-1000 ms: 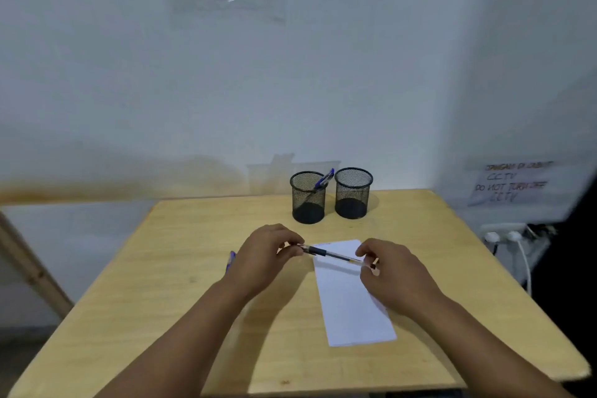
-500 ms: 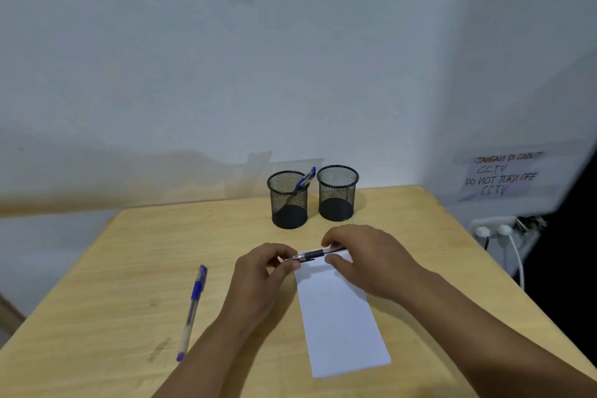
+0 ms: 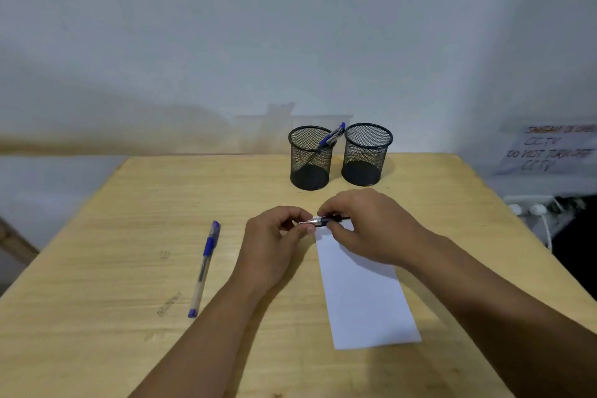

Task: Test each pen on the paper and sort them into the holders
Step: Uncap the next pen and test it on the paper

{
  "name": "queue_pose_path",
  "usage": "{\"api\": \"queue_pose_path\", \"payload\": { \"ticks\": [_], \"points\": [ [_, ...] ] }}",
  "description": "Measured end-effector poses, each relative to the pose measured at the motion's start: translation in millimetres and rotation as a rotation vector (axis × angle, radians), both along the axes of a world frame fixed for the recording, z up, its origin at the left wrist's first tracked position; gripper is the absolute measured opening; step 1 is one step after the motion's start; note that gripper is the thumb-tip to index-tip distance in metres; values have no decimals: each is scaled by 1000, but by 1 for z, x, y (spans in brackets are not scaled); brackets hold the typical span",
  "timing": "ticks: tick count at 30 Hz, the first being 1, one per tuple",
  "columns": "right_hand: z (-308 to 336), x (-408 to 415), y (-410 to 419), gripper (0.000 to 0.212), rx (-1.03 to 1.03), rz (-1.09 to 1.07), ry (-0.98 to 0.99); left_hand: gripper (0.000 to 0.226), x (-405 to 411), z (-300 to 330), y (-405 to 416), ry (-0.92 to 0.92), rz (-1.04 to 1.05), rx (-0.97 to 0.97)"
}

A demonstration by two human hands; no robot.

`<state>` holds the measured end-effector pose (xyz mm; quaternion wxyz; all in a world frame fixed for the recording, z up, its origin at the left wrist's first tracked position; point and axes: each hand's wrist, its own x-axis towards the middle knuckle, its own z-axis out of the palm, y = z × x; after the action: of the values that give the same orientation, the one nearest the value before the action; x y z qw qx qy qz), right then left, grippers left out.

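A black pen (image 3: 323, 220) lies level between my two hands above the far end of the white paper strip (image 3: 361, 294). My left hand (image 3: 274, 242) pinches its silver tip end, possibly with the cap; my right hand (image 3: 365, 226) grips the black barrel. A blue pen (image 3: 204, 268) lies on the wooden table (image 3: 113, 268) left of my left arm. Two black mesh holders stand at the back: the left holder (image 3: 310, 158) has a blue pen (image 3: 332, 136) leaning in it, the right holder (image 3: 367, 155) looks empty.
A white wall rises right behind the holders. At the right, past the table edge, a handwritten CCTV notice (image 3: 549, 149) hangs above a white power strip with plugs (image 3: 529, 208).
My right hand slid left along the pen toward my left hand, so both hands now meet at the tip end. The view shifted, bringing the blue pen on the table into sight.
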<state>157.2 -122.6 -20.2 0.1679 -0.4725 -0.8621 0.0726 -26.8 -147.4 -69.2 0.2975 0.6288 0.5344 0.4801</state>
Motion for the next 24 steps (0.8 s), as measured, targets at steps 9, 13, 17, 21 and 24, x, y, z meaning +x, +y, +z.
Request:
{"api": "queue_pose_path", "payload": {
  "ticks": [9,13,17,21,24],
  "points": [
    [-10,-5,-8,19,-3,-84,71,13,3,1,-5,28,6,-16],
    [-13,-2,-17,18,21,-192,26,13,6,0,-9,-13,8,-38],
    [-14,6,-20,15,-48,-224,64,9,7,2,-11,-22,63,-60],
    [-14,21,-15,10,-164,-281,355,9,5,0,-9,-17,275,-6],
    [-14,27,-17,36,-333,-390,661,14,1,-5,-4,50,388,21]
  ]
}}
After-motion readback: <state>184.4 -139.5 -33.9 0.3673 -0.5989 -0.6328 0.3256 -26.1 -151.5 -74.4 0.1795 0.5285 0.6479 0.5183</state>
